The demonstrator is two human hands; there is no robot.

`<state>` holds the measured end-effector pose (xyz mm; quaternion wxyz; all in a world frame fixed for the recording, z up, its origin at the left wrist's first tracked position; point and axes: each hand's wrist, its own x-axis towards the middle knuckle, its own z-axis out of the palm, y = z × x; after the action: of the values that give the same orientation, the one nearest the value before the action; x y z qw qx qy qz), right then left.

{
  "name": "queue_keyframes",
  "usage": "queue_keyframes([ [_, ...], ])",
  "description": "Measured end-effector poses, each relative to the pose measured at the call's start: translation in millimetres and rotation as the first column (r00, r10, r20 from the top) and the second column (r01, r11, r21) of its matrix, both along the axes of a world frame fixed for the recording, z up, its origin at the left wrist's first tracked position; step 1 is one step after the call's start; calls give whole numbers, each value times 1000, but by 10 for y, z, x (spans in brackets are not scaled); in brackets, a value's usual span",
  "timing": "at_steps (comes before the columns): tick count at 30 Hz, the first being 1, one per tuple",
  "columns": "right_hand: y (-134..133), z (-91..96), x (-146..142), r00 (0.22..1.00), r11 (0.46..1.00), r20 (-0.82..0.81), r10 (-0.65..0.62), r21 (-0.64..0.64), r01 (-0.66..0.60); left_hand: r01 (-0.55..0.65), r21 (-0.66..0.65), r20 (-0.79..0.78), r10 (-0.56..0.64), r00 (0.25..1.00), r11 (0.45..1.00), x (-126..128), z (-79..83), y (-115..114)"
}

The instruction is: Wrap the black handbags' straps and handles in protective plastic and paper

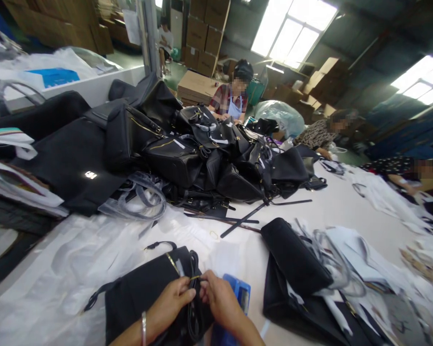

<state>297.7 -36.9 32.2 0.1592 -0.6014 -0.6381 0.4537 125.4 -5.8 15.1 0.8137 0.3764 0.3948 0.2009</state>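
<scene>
A black handbag (137, 293) lies flat on the table in front of me, with a coiled black strap (194, 315) on top of it. Around the upper part of the coil runs a thin yellow tie (195, 277). My left hand (173, 300), with a bracelet at the wrist, pinches one end of this tie. The other end is between the closed fingertips of my right hand (218, 295). Beneath my right forearm a blue plastic object (241, 288) is partly hidden.
A large heap of black bags (187, 158) fills the table's far side. Clear plastic film (68, 269) spreads at left. Another black bag with a pouch (296, 254) lies at right. Loose black straps (243, 220) lie ahead. Several people (234, 96) sit around the table.
</scene>
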Motion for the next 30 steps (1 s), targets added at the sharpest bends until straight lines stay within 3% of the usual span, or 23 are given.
queue_keyframes([
  [8,-25,-161,-91,974,1000,226,-3,30,-4,-2,-181,32,8,999,983,-49,-44,40],
  [18,319,92,152,934,974,312,173,84,-208,68,-193,-146,-97,984,979,-82,-4,190],
  [20,402,120,202,934,968,294,201,85,-235,44,-167,-160,-71,985,985,-64,-29,198],
  [25,574,130,318,929,953,237,286,33,-302,-7,92,-238,29,971,996,27,-261,147],
  [30,778,98,569,905,931,225,362,-48,-361,140,98,-296,-106,949,985,44,-357,129],
])
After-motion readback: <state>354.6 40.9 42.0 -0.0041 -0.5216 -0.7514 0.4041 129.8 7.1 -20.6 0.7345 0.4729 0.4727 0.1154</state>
